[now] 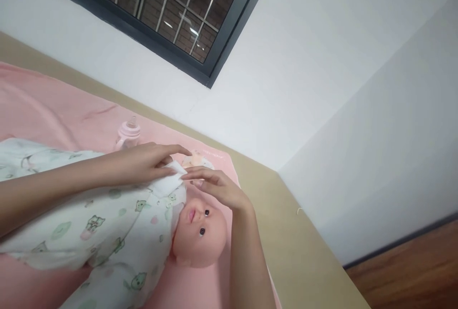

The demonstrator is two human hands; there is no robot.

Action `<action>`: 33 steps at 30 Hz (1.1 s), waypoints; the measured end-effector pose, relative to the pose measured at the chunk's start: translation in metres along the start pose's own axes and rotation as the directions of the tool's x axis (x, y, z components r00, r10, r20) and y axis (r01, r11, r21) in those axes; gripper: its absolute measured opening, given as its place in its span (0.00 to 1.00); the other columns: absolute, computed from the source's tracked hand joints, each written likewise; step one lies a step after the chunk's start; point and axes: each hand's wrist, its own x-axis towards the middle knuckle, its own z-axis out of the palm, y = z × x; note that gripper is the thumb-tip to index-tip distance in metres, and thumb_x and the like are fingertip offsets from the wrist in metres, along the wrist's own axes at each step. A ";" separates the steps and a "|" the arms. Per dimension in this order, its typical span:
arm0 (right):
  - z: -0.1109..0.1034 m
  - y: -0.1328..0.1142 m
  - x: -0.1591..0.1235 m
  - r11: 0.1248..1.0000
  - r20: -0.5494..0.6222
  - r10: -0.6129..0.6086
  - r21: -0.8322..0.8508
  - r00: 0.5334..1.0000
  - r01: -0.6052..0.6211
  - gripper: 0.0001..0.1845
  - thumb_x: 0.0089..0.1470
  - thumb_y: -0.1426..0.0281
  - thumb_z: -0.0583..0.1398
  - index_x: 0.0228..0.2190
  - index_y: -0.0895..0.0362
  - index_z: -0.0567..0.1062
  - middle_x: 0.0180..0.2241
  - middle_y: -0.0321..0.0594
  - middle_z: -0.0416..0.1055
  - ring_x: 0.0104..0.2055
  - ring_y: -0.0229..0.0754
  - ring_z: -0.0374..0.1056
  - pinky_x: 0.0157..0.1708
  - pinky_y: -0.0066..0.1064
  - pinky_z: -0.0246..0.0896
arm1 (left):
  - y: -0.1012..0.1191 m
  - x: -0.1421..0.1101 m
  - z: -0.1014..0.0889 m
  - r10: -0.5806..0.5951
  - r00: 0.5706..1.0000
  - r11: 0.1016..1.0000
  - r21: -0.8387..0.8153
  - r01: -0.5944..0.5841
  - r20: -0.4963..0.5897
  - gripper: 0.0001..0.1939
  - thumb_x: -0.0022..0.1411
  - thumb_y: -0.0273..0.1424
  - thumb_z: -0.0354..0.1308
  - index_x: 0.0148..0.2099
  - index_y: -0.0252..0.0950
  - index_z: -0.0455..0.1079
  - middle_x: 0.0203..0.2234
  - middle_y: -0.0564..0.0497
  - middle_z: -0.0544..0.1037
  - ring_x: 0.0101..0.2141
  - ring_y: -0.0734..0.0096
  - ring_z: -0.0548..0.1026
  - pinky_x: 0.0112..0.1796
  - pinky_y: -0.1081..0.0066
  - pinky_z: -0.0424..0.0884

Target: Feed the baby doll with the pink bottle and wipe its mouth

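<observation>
- Two bare hands work together on one folded white tissue (166, 182), which lies over the doll's patterned garment (118, 228), just beside the neck.
- Left hand (152, 162): thumb and bent fingers pinch the tissue's far edge; the index finger reaches past it, straight and free.
- Right hand (223, 189): fingertips meet the tissue's corner, fingers loosely bent. From where I stand, I cannot tell whether they grip.
- Doll's head (203, 242): face up, just nearer the onlooker than the right fingers, apart from them.
- Feeding bottle (129, 134): beyond the left wrist. Small patterned item (196, 160): just past the fingertips, partly hidden, on the pink sheet (214, 151).
- Step in hand, as judged: arranging the tissue at the garment's upper edge.
- Next move, as judged: it calls for a sure right-hand hold, then light, level handling.
</observation>
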 end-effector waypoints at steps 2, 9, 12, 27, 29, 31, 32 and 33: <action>0.003 -0.002 0.001 1.000 -0.048 -0.005 0.010 0.999 0.006 0.15 0.56 0.60 0.58 0.41 0.51 0.78 0.48 0.39 0.71 0.54 0.45 0.64 0.57 0.41 0.58 | -0.002 0.000 -0.001 -0.010 1.000 1.000 -0.021 0.010 -0.010 0.24 0.65 0.39 0.46 0.61 0.40 0.58 0.22 0.53 0.74 0.24 0.68 0.73 0.23 0.76 0.62; -0.026 0.042 0.000 0.971 -0.467 0.171 0.227 0.868 -0.069 0.18 0.47 0.57 0.65 0.38 0.54 0.80 0.46 0.43 0.73 0.45 0.46 0.71 0.55 0.45 0.59 | -0.020 -0.001 -0.033 -0.194 0.968 0.977 -0.120 0.176 -0.158 0.32 0.62 0.50 0.47 0.62 0.39 0.55 0.48 0.42 0.74 0.46 0.57 0.73 0.41 0.64 0.71; -0.037 0.067 0.002 0.939 -0.593 0.252 0.340 0.765 -0.046 0.22 0.43 0.58 0.67 0.40 0.54 0.78 0.46 0.42 0.73 0.39 0.42 0.73 0.54 0.45 0.60 | -0.038 0.000 -0.049 -0.273 0.928 0.960 -0.137 0.245 -0.255 0.31 0.60 0.50 0.48 0.61 0.41 0.57 0.49 0.44 0.74 0.47 0.56 0.72 0.44 0.62 0.70; -0.025 0.126 0.028 0.668 -0.405 0.290 0.735 0.867 0.120 0.27 0.43 0.66 0.67 0.47 0.47 0.73 0.63 0.32 0.53 0.44 0.44 0.72 0.54 0.46 0.65 | -0.107 0.000 -0.065 -0.482 0.868 0.865 -0.225 0.449 -0.119 0.40 0.55 0.52 0.53 0.63 0.36 0.51 0.56 0.40 0.67 0.50 0.52 0.70 0.49 0.59 0.63; -0.023 0.128 0.025 0.641 -0.372 0.270 0.758 0.888 0.122 0.26 0.45 0.66 0.66 0.48 0.48 0.72 0.63 0.34 0.54 0.49 0.47 0.70 0.56 0.49 0.62 | -0.109 -0.001 -0.064 -0.476 0.874 0.867 -0.215 0.449 -0.097 0.42 0.55 0.53 0.53 0.64 0.34 0.50 0.56 0.38 0.65 0.50 0.51 0.69 0.50 0.58 0.62; -0.023 0.129 0.021 0.623 -0.353 0.254 0.772 0.900 0.127 0.25 0.47 0.66 0.64 0.49 0.49 0.72 0.61 0.36 0.58 0.52 0.48 0.68 0.58 0.50 0.59 | -0.112 -0.003 -0.064 -0.473 0.874 0.872 -0.199 0.446 -0.114 0.43 0.54 0.55 0.53 0.64 0.33 0.51 0.54 0.37 0.67 0.48 0.50 0.70 0.49 0.56 0.62; -0.023 0.129 0.018 0.615 -0.349 0.249 0.777 0.903 0.130 0.25 0.48 0.66 0.64 0.49 0.49 0.71 0.59 0.37 0.60 0.53 0.48 0.67 0.59 0.50 0.57 | -0.113 -0.004 -0.063 -0.468 0.871 0.878 -0.191 0.440 -0.147 0.44 0.54 0.56 0.53 0.63 0.32 0.52 0.52 0.37 0.68 0.46 0.50 0.71 0.47 0.55 0.63; -0.024 0.129 0.016 0.608 -0.347 0.245 0.783 0.905 0.135 0.25 0.48 0.66 0.64 0.50 0.50 0.71 0.57 0.38 0.63 0.54 0.48 0.67 0.60 0.50 0.56 | -0.116 -0.005 -0.063 -0.458 0.868 0.886 -0.181 0.428 -0.191 0.44 0.53 0.57 0.54 0.62 0.32 0.54 0.50 0.37 0.70 0.44 0.51 0.72 0.46 0.55 0.64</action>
